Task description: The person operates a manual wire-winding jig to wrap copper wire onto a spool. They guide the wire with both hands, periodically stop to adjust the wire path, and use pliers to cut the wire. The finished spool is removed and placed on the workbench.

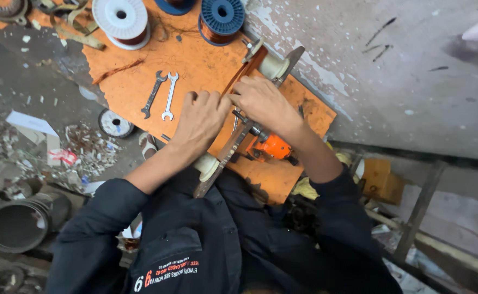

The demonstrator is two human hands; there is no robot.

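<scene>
Hands meet over the long metal winding frame [233,147] with cream end rollers, which lies slantwise on the orange board worktop [201,65] in the head view. The left hand [201,117] rests on the frame's middle, fingers curled down onto it, knuckles up. The right hand [263,103] sits just beside it, fingers closed around the copper-coloured strip [239,76] that runs up to the far roller. An orange hand tool [271,147] lies under the right wrist. Two steel spanners [161,95] lie side by side near the left hand. A white wire spool [122,22] and a blue wire spool [221,19] stand at the far edge.
</scene>
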